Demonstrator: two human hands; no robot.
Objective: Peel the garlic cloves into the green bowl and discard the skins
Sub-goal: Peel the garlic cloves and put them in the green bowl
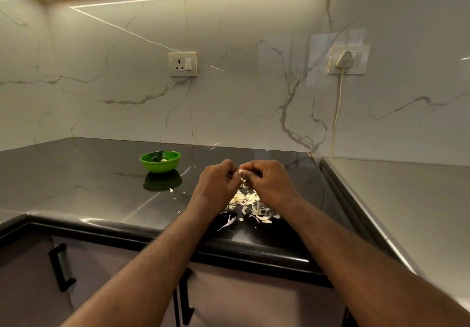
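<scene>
The green bowl (160, 161) sits to my left on the dark countertop (89, 186), well apart from my hands, with a pale peeled piece (164, 160) lying in it. My left hand (218, 180) is held above the counter, fingers curled, pinching one side of a garlic clove (240, 173). My right hand (267, 177), knuckles up and fingers curled, pinches the clove's other side, and the loose skins (250, 205) lie heaped on the counter below and between my wrists.
</scene>
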